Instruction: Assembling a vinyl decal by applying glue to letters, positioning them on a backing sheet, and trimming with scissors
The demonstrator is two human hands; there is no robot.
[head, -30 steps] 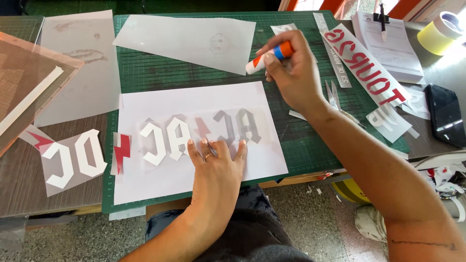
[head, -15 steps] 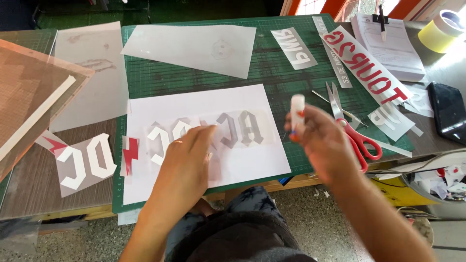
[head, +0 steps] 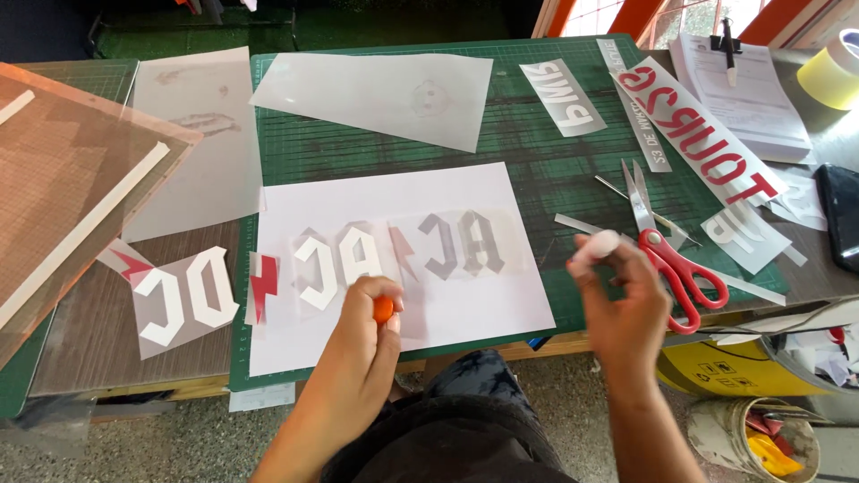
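The left hand [head: 362, 326] was closed around a small orange cap [head: 383, 309], pinched at the fingertips just above the lower edge of a white paper sheet [head: 465, 304]. The right hand [head: 622, 300] gripped a white glue stick [head: 594, 247], its uncapped end pointing up and to the left, held above the front edge of the green cutting mat [head: 537, 179] that covered the surface. On the white sheet lay transparent film pieces carrying white and grey cut-out letters [head: 403, 255] with a pale lightning bolt between them. Red-handled scissors [head: 667, 246] lay on the mat just right of the right hand, blades pointing away from the person. Farther left, another film piece with white letters [head: 183, 295] and a red lightning bolt [head: 261, 286] lay at the mat's edge. A sheet of tracing paper [head: 376, 94] lay at the mat's far side, and a long strip with red lettering [head: 693, 134] ran diagonally at the right.
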